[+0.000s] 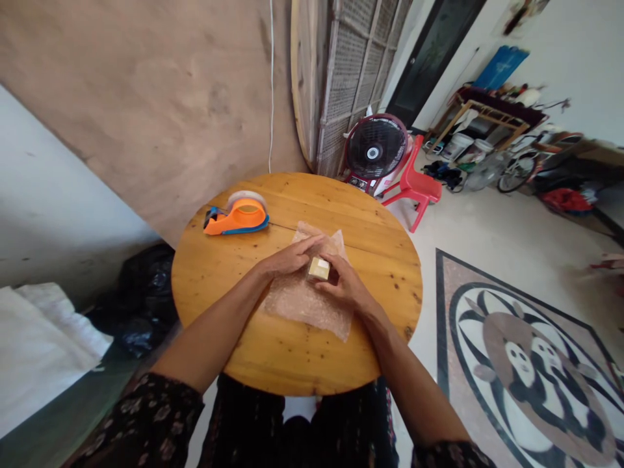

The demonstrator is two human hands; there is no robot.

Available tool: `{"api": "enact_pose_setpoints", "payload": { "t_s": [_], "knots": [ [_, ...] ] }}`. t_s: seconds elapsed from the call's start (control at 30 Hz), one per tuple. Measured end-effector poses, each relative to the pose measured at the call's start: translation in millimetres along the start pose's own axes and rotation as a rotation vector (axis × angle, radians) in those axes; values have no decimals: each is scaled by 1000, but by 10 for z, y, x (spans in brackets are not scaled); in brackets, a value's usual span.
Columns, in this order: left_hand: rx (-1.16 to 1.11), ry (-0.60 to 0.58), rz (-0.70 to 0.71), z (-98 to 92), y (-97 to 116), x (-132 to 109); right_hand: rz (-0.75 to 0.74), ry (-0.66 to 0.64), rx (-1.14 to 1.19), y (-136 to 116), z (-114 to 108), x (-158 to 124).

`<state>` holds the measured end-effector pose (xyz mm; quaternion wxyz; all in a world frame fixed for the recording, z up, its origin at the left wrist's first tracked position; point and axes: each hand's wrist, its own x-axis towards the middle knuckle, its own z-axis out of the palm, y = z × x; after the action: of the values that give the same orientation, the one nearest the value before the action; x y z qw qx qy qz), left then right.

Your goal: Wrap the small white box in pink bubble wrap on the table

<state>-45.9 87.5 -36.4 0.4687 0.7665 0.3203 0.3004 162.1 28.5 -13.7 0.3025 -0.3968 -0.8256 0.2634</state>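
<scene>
A small yellowish box (319, 268) with a white patch on top sits on a sheet of bubble wrap (305, 302). My right hand (342, 281) grips it from the right, thumb at the near side and fingers at the far side. On the left, my left hand (291, 256) lies over the wrap with its fingers stretched out, close beside the box. Farther left on the table stands an orange and blue tape dispenser (238, 214) with a roll of tape in it, apart from both hands.
The round wooden table (390, 260) bears all of these. Beyond its far right edge are a fan (374, 148) and a red plastic chair (418, 183). Black bags (141, 299) and a white sack (43, 344) lie left of the table.
</scene>
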Motion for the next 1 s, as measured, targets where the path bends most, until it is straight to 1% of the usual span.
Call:
{"api": "enact_pose_setpoints", "payload": {
  "t_s": [0.1, 0.3, 0.47, 0.57, 0.7, 0.83, 0.93, 1.0],
  "knots": [
    [-3, 5, 5, 12, 71, -8, 30, 5, 15, -5, -10, -22],
    [19, 4, -34, 32, 206, -36, 88, 43, 87, 40, 34, -54],
    [36, 8, -51, 49, 196, -36, 117, 29, 130, 55, 31, -72],
    [46, 14, -34, 57, 167, -29, 120, 15, 143, 15, -8, -85],
    [22, 23, -23, 69, 173, -37, 160, -4, 159, -40, -42, -95],
    [12, 17, -38, 75, 211, -40, 193, 42, 289, -40, -25, -75],
    [43, 4, 2, 65, 217, -30, 220, 62, 454, -20, 5, -55],
    [96, -3, 21, 53, 220, -30, 253, 54, 466, -12, 24, -51]
  ]
}}
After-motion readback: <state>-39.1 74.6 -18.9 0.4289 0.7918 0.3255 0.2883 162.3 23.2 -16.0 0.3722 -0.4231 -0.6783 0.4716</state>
